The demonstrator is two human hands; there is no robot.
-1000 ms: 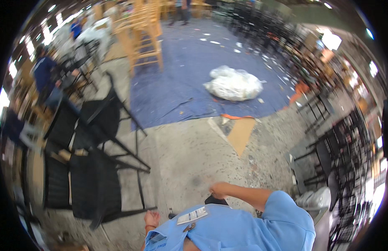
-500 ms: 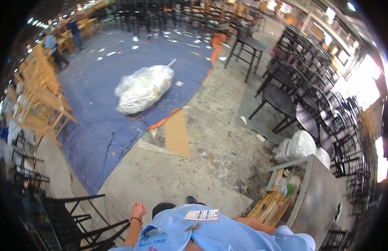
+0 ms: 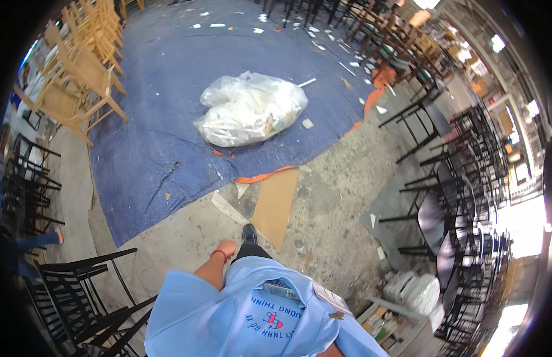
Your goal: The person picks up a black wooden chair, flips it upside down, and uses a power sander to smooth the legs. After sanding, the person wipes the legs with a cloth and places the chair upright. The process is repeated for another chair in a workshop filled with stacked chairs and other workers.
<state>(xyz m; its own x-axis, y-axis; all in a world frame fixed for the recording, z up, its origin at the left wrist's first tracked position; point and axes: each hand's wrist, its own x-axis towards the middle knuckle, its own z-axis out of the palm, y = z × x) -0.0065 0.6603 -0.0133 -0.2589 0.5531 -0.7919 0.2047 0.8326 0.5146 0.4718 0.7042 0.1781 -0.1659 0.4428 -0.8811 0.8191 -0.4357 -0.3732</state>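
Observation:
My left hand (image 3: 226, 247), a red beaded bracelet at its wrist, hangs in front of my light blue shirt (image 3: 228, 309). Its fingers look curled in and I see nothing in them. My right hand is hidden; only a bit of skin shows at the lower edge beside the shirt. Beyond my left hand, a dark shoe (image 3: 249, 233) of mine is on the concrete floor. Closest ahead lies a brown cardboard strip (image 3: 276, 205). A large clear plastic bag with whitish contents (image 3: 252, 110) rests on a blue ground sheet (image 3: 163, 202).
Pale wooden chairs (image 3: 79, 71) stand at the far left, and a black chair (image 3: 79, 291) is near me at lower left. Rows of black chairs (image 3: 431, 220) line the right. A metal-framed cart (image 3: 401, 336) stands at lower right. White scraps litter the sheet's far part.
The view has turned toward the right and I am closer to the bag. My left hand has swung forward, my shoe shows farther ahead, and my right forearm has mostly left the view.

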